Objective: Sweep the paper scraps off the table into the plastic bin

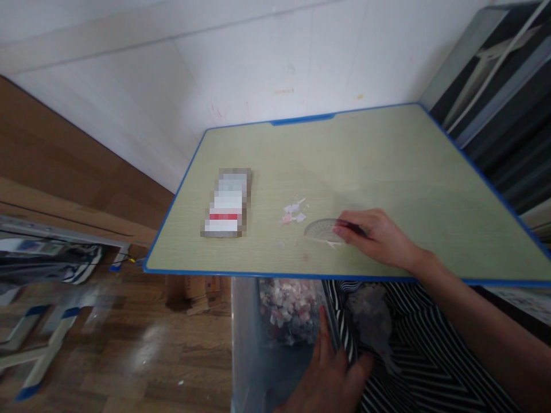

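Observation:
Pinched in my right hand (372,235) is the right end of a clear semicircular protractor (319,229), which rests low over the pale green tabletop (379,155). Small white and pink scraps (293,213) lie just beyond it, and a few thin pale bits show along its straight edge. Below the table, my left hand (333,370) grips the right rim of a clear plastic bin (247,338), its index finger reaching along the inside wall. A plastic bag full of pinkish-white pieces (289,310) sits in that bin.
A blurred-out white rectangular item with a red band (227,201) lies on the table's left. Blue edging (258,275) rims the table, which stands against a white wall (258,69). Striped cloth (422,327) covers my lap. Left are a cardboard box (198,292) and metal legs (47,350).

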